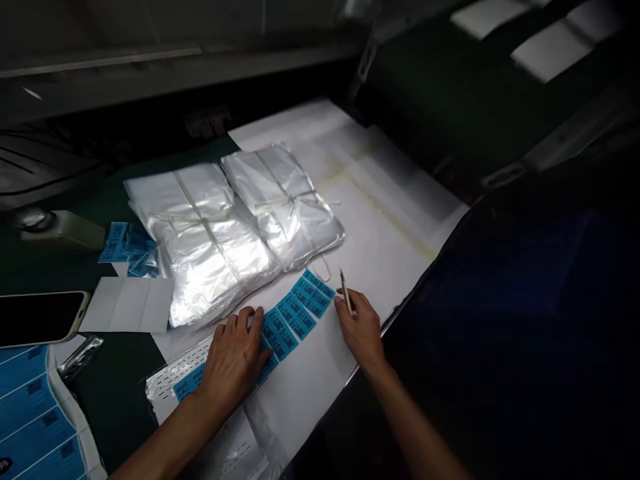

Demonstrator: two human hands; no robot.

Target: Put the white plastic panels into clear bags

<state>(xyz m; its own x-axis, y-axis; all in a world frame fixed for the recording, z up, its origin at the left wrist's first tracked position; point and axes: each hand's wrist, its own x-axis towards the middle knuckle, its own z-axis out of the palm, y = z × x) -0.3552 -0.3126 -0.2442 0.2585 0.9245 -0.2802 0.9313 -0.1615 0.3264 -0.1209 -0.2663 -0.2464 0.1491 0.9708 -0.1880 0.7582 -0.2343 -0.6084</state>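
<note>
A strip of blue labels with dark print (287, 319) lies slantwise on a white sheet (320, 387). My left hand (233, 353) presses down on the strip, thumb apart from the fingers, and hides part of it. At the strip's far right end, my right hand (361, 327) is closed around a slim pale pen (345, 293), its dark tip pointing up and away. Under the strip's near end is a plastic-wrapped pack with rows of black dashes (173, 381).
Two tied bundles of clear plastic bags (210, 247) lie beyond my hands. To the left are a phone (43, 319), folded white paper (127, 305), blue label pieces (116, 243), a pale bottle-like container (70, 231) and a large blue printed sheet (37, 413). The table edge runs along the right.
</note>
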